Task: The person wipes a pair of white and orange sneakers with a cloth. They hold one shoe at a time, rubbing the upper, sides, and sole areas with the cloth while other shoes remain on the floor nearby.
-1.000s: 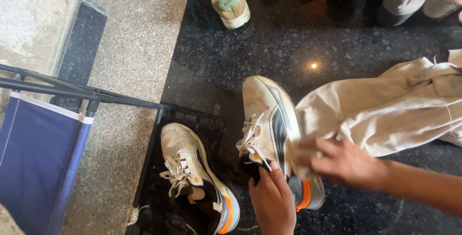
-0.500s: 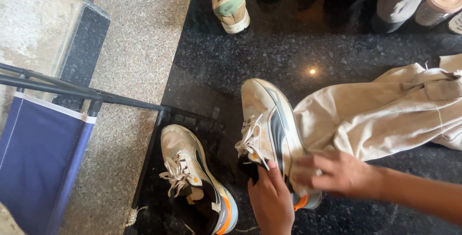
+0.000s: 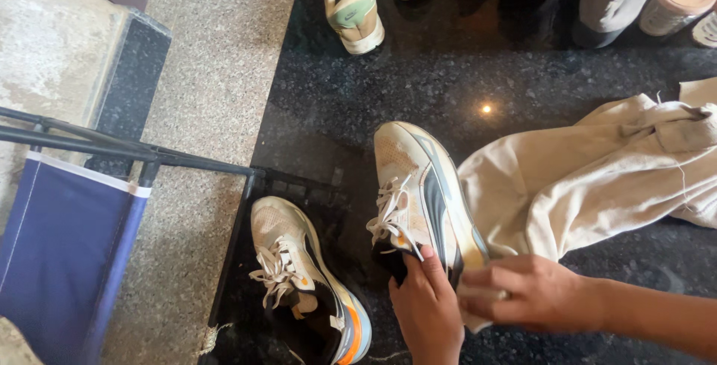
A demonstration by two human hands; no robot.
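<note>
While the left hand (image 3: 424,311) grips the sneaker (image 3: 422,193), the right hand (image 3: 534,292) presses a cloth (image 3: 590,171).

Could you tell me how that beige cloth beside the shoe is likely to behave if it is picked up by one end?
The beige cloth would probably hang limp: it lies crumpled in soft folds on the dark polished floor. It looks light for its size, since the right hand bunches one end against the sneaker easily. A frayed thread at its edge suggests it might snag.
</note>
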